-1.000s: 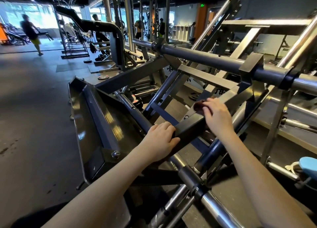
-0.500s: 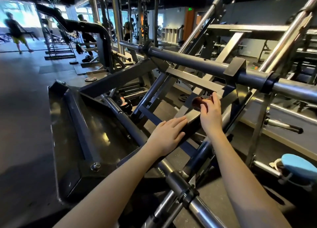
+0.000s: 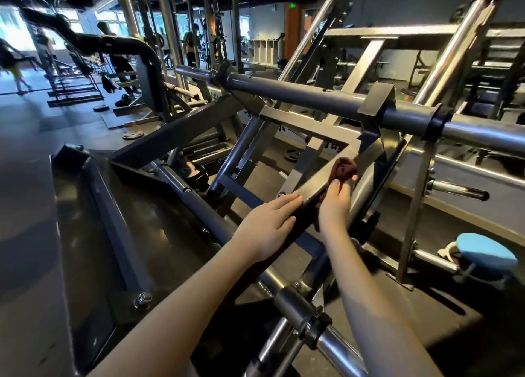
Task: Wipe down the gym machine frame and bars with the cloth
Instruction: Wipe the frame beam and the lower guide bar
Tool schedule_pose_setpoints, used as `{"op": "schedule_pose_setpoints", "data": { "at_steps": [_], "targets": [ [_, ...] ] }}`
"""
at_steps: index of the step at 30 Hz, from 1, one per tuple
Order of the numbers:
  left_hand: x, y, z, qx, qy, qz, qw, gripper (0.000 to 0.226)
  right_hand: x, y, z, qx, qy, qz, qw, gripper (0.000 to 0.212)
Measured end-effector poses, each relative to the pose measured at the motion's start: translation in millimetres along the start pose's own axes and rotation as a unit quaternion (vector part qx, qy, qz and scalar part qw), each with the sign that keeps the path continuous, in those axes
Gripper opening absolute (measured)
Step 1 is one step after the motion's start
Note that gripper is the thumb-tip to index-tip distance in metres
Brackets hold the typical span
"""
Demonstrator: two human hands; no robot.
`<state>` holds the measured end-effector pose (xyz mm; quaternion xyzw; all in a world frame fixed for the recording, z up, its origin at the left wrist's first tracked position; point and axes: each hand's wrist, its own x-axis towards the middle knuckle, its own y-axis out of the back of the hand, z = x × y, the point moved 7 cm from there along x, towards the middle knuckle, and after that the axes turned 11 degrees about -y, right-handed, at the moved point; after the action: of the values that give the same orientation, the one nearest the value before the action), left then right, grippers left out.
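- Since one second ago, the left hand (image 3: 270, 226) has gone from a curled grasp on the lower end of the slanted beam (image 3: 315, 185) to a flat rest. The cloth (image 3: 345, 169) now shows more fully above the right fingertips.
- Left hand: palm down, fingers straight and together, lying along the beam's lower end and dark side face. It holds nothing. The forearm rises from the lower left.
- Right hand (image 3: 335, 203): back of the hand toward the camera, fingers curled over the bunched cloth and pressing it onto the beam's lit top face. The forearm runs up from the lower right, nearly parallel to the left one.
- Cloth: dark reddish-brown and crumpled. It sits on the upper part of the slanted beam, just below the bracket that hangs from the round crossbar (image 3: 312, 97). A fold also shows beneath the palm.
- The two hands lie just beside each other on the same beam, left below right.
- Surroundings: a dark footplate (image 3: 93, 220) lies at left and a blue pad (image 3: 485, 253) at lower right. Blurred people (image 3: 190, 47) stand among other machines in the background.
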<state>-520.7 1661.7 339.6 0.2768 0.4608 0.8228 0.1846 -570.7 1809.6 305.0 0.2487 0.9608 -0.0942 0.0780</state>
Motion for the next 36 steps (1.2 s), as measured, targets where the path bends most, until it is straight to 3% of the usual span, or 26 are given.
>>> {"op": "schedule_pose_setpoints", "data": {
  "at_steps": [4, 8, 11, 17, 25, 30, 36],
  "targets": [
    [-1, 1, 1, -0.040, -0.003, 0.015, 0.999, 0.047, -56, -11, 50, 0.010, 0.027, -0.060, 0.998, 0.048],
    [0, 0, -3, -0.049, 0.009, 0.006, 0.999, 0.047, 6, 5, 23, -0.008, -0.027, 0.014, 0.999, 0.045],
    [0, -1, -5, -0.051, 0.013, 0.005, 0.999, 0.047, 24, 9, 13, 0.005, -0.044, 0.026, 0.999, 0.046],
    [1, -3, -7, -0.065, 0.008, 0.016, 0.998, 0.046, -77, -14, 79, 0.079, -0.053, -0.073, 0.993, 0.045],
    [0, -3, -7, -0.060, -0.004, 0.029, 0.998, 0.047, -32, -1, 39, -0.008, -0.024, 0.000, 1.000, 0.044],
    [1, -4, -7, -0.052, -0.018, 0.023, 0.998, 0.047, -86, -14, 79, 0.057, -0.008, -0.062, 0.996, 0.047],
    [2, -2, -5, -0.039, -0.027, 0.037, 0.998, 0.047, -22, 11, 34, -0.093, 0.016, 0.020, 0.995, 0.035]
  ]
}}
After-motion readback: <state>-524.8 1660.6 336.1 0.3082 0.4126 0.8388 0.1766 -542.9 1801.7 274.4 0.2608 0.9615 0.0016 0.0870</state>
